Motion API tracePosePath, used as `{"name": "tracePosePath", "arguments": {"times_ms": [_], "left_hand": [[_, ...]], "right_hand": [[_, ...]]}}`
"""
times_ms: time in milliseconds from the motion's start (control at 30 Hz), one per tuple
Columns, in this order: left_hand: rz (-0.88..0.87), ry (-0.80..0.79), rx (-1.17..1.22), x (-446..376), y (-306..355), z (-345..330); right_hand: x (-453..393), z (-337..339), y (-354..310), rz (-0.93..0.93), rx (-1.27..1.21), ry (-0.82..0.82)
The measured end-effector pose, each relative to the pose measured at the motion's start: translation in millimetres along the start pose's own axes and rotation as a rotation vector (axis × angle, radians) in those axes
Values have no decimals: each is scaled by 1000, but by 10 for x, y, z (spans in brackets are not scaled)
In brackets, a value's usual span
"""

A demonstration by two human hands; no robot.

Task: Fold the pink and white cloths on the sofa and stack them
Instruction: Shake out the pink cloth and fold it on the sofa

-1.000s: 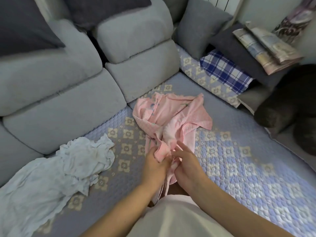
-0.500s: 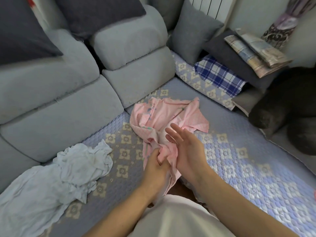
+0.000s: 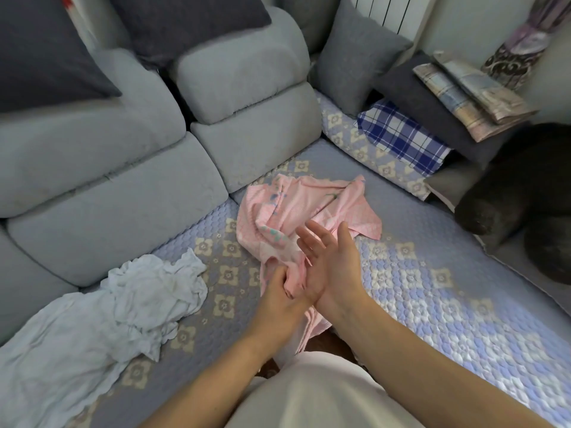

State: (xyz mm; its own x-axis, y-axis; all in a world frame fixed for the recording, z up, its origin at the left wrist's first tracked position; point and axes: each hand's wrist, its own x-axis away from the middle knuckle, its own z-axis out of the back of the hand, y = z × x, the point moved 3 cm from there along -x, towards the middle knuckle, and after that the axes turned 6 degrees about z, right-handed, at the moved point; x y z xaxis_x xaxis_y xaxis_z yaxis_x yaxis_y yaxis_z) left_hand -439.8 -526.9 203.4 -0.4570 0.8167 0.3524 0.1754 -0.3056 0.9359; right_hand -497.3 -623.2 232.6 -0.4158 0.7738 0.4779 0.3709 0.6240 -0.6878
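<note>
- Head view: left hand (image 3: 282,299) with fingers (image 3: 278,278) curled and clamped on a near fold of the pink cloth (image 3: 309,211); right hand (image 3: 332,265) just beside it, fingers straight and spread apart, palm turned to the cloth, holding nothing.
- Pink cloth crumpled on the quilted sofa cover (image 3: 432,288), most of it beyond the fingers, one end hanging down toward the body under both hands.
- White cloth (image 3: 108,319) lying wrinkled well to the left of the left fingers, not folded, apart from the pink one.
- Probably light, soft and limp, no stiffness: will sag and bunch when lifted, not fragile, not slippery on the quilt.
- Best to take by two corners or along one hem, one hand at each end, then to shake flat before folding; corners hidden in the bunch for now.
- Beyond the fingers: grey sofa cushions (image 3: 216,149); far right of the fingers: a blue checked cloth (image 3: 401,137), a dark cushion (image 3: 426,100) with folded plaid fabrics (image 3: 469,94), and a dark plush shape (image 3: 525,196).
- Nothing between the hands and either cloth; enough bare quilt to the right of the fingers for spreading and stacking.
</note>
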Motion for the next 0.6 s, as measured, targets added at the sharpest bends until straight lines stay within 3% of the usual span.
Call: {"name": "tracePosePath", "arguments": {"times_ms": [167, 200, 267, 333, 433, 600], "left_hand": [[46, 196, 58, -65, -49, 119], [49, 199, 81, -62, -31, 139], [80, 206, 182, -71, -1, 197], [99, 177, 291, -93, 4, 225], [96, 119, 288, -109, -8, 164], [119, 66, 415, -153, -2, 44]], "right_hand": [[-22, -72, 33, 0, -22, -77], [7, -18, 2, 78, 105, -74], [122, 151, -26, 296, 616, -101], [259, 291, 115, 325, 879, -282], [342, 369, 265, 322, 914, -457], [256, 332, 187, 206, 746, -398]]}}
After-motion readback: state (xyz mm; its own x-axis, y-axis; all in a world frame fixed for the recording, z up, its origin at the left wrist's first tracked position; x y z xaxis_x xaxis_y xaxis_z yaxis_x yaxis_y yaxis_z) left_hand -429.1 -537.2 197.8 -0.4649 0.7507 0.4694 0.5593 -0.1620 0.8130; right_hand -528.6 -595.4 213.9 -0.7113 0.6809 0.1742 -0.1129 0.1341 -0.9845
